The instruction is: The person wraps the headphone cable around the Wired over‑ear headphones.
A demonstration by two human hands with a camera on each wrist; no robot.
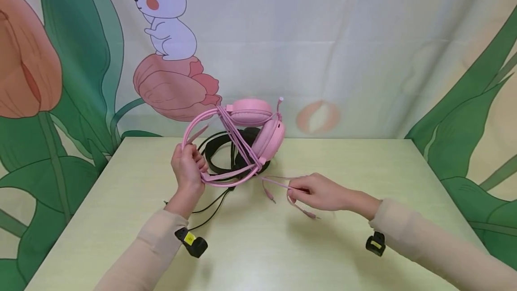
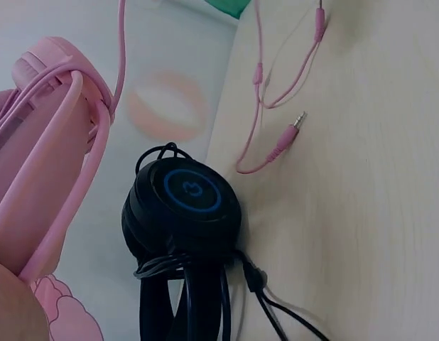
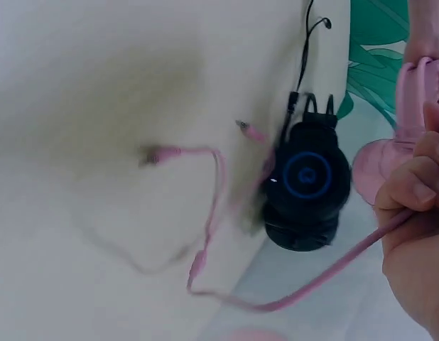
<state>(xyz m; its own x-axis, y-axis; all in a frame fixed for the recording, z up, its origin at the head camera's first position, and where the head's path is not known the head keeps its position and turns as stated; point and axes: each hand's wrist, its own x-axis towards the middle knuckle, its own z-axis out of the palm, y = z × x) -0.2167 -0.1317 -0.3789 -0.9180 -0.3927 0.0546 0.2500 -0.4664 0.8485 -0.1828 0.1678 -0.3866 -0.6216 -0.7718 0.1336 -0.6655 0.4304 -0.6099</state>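
Observation:
A pink headset (image 1: 258, 131) is held up above the pale green table (image 1: 258, 246), its pink cable wound several times across the headband. My left hand (image 1: 186, 167) grips the headband (image 2: 45, 185) at its lower left. My right hand (image 1: 313, 191) pinches the loose end of the pink cable (image 1: 278, 183), which trails onto the table with two jack plugs (image 2: 289, 131) (image 3: 152, 154). A black headset (image 1: 224, 156) lies on the table behind the pink one, its earcup (image 2: 185, 202) (image 3: 307, 181) marked with a blue ring.
The black headset's cable (image 1: 210, 208) runs across the table toward my left forearm. A printed backdrop with a rabbit (image 1: 165, 12), tulips and leaves hangs behind the table's far edge.

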